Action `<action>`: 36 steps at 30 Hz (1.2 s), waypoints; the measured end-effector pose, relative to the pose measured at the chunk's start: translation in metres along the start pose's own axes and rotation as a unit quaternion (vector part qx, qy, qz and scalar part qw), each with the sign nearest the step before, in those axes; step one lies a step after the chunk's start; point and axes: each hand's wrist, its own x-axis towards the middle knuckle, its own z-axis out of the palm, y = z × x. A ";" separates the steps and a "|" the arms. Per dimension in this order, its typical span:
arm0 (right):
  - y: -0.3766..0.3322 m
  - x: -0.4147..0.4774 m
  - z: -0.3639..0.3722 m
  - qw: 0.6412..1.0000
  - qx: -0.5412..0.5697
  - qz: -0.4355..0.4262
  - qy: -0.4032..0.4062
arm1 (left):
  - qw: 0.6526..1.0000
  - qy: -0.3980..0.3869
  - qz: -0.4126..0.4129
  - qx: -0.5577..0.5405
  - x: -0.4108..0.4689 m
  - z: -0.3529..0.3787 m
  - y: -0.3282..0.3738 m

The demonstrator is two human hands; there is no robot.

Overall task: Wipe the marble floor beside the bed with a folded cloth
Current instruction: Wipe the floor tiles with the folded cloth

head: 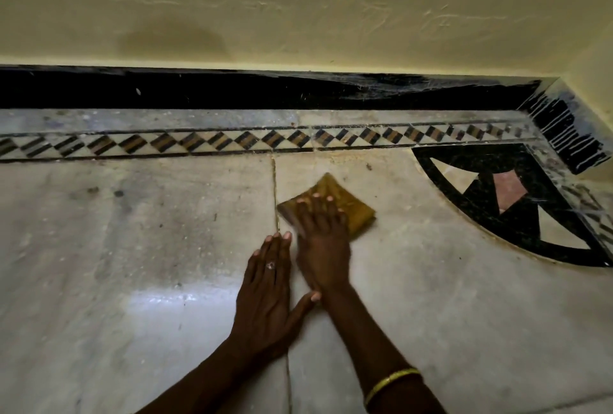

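A folded mustard-yellow cloth (345, 203) lies on the pale marble floor (132, 247), just right of a joint between two slabs. My right hand (323, 241) presses flat on the cloth with fingers spread over its near half; the hand looks slightly blurred. My left hand (268, 290), wearing a ring, rests palm down on the floor beside it, fingers together, its thumb touching my right wrist. The bed is not in view.
A patterned diamond border strip (199, 141) and a black skirting (166, 90) run along the yellow wall (298, 15). A black curved inlay (497, 201) fills the right corner. Dust and specks lie on the slab to the left.
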 end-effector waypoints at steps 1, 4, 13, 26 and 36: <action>-0.014 -0.008 0.000 0.999 0.010 -0.029 -0.008 | 1.000 0.014 -0.017 -0.018 -0.007 -0.004 -0.004; -0.038 -0.046 -0.009 0.994 0.015 -0.092 -0.062 | 0.993 0.061 -0.068 -0.074 -0.035 -0.021 -0.024; 0.006 -0.155 -0.035 0.998 0.029 -0.045 -0.033 | 0.986 0.045 -0.138 -0.079 -0.089 -0.058 -0.054; -0.120 -0.108 -0.024 0.979 0.058 -0.140 -0.140 | 0.960 0.049 -0.190 -0.200 -0.115 -0.076 -0.044; 0.002 -0.211 -0.057 0.989 -0.027 -0.088 -0.113 | 0.988 0.006 -0.154 0.000 -0.121 -0.057 -0.048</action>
